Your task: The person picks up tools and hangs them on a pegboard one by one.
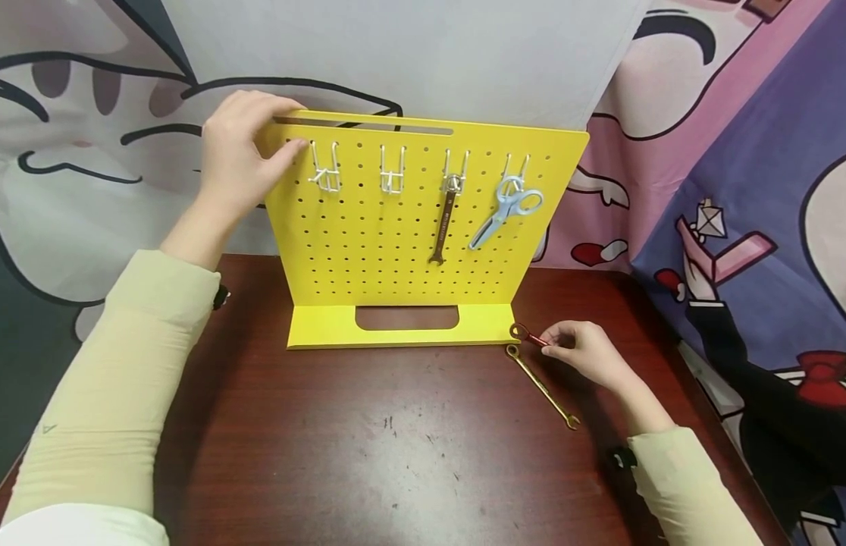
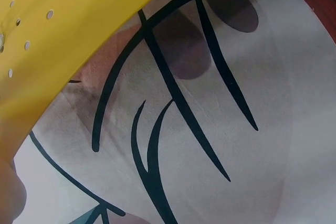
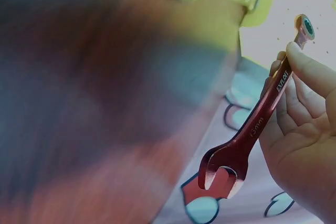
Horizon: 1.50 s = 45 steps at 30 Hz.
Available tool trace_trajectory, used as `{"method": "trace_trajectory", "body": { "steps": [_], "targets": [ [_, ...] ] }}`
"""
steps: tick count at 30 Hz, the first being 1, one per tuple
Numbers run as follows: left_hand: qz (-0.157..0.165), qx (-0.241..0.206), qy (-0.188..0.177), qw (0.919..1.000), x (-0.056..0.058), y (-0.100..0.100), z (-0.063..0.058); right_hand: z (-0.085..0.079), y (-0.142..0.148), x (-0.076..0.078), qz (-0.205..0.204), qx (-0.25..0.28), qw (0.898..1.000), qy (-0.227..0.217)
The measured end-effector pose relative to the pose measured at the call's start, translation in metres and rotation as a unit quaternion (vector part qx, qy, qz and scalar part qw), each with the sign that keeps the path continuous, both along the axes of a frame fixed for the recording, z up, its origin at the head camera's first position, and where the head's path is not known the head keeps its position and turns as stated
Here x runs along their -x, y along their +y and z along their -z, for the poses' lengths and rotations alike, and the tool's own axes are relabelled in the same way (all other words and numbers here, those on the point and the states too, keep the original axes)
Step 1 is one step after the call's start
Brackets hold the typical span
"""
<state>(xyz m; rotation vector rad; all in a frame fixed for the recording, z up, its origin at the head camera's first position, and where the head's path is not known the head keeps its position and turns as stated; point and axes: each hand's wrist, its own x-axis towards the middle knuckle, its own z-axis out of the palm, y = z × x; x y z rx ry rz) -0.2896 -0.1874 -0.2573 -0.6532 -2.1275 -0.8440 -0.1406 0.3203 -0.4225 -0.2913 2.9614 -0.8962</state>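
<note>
Right hand pinches the red wrench by its shaft, just off the desk; left hand grips the yellow pegboard's top corner.

- A dark reddish-brown wooden table is seen in the foreground, its top marked with small scuffs and scratches.
- The space behind the table is covered by a pale cloth backdrop printed with bold black cartoon outlines.
- To the right, a pink and purple cartoon-printed cloth is hung, with red bows and black shapes.
- The scene is lit evenly, and soft shadows are cast on the tabletop.
</note>
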Motion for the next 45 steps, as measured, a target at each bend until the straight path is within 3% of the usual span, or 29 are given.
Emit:
{"method": "trace_trajectory", "body": {
  "steps": [11,29,45],
  "targets": [
    [-0.002,0.003,-0.003,1.0000,-0.002,0.000,-0.001,-0.007,-0.052,0.023,-0.011,0.056,0.998,0.009],
    [-0.005,0.006,-0.006,1.0000,0.002,0.000,0.000,-0.016,-0.145,0.047,-0.032,0.154,0.987,0.022],
    [-0.009,0.005,-0.015,0.9998,0.000,0.001,-0.002,-0.032,-0.208,0.060,-0.010,0.297,0.953,0.051]
  ]
}}
